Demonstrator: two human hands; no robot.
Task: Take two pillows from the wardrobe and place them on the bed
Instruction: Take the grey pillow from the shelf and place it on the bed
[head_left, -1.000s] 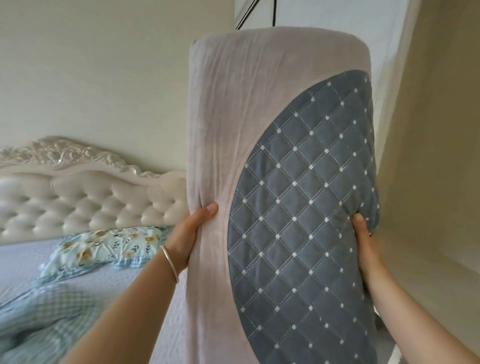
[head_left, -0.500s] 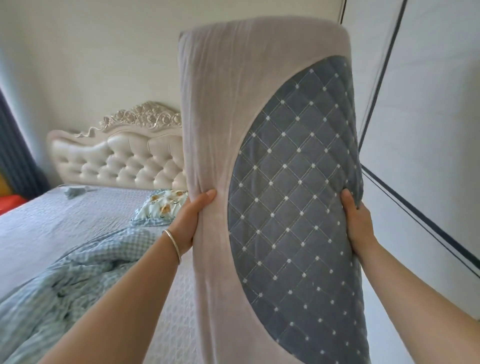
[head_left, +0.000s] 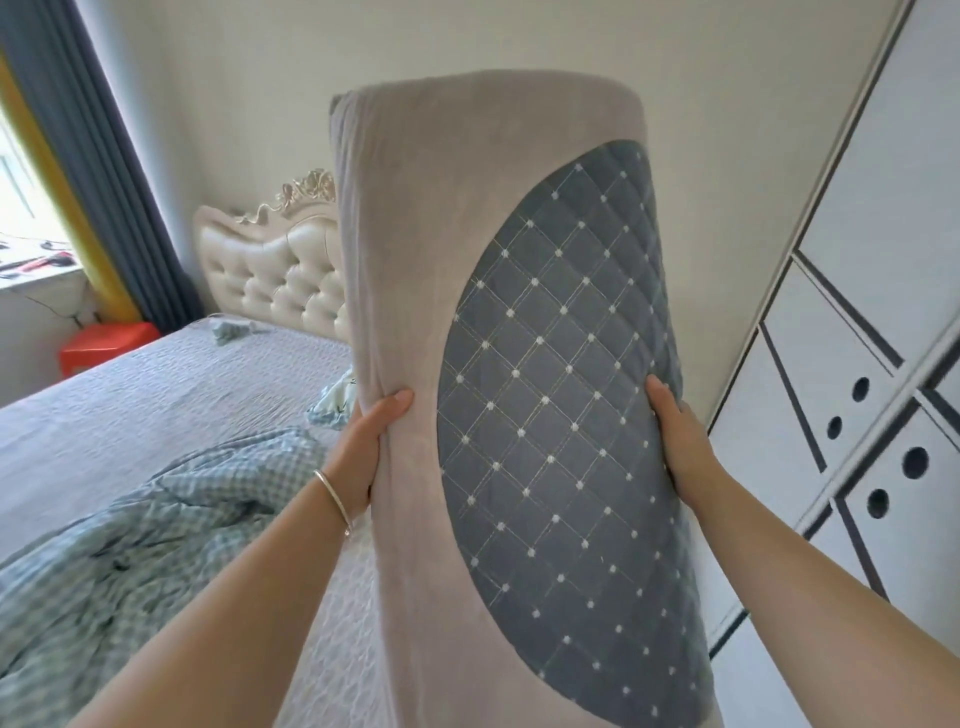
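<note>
A tall pillow (head_left: 498, 364) is held upright in the air beside the bed (head_left: 156, 415), clamped between the left hand (head_left: 363, 447) and the right hand (head_left: 680, 436), fingers wrapped on its long edges. It is best lowered flat toward the head edge by the tufted headboard (head_left: 270, 280), clear of the rumpled checked quilt (head_left: 145, 551). The cover is soft beige plush with a blue-grey quilted, dotted oval panel.

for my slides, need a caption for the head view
Both hands, left hand and right hand, hold a pillow upright beside the bed.
</note>
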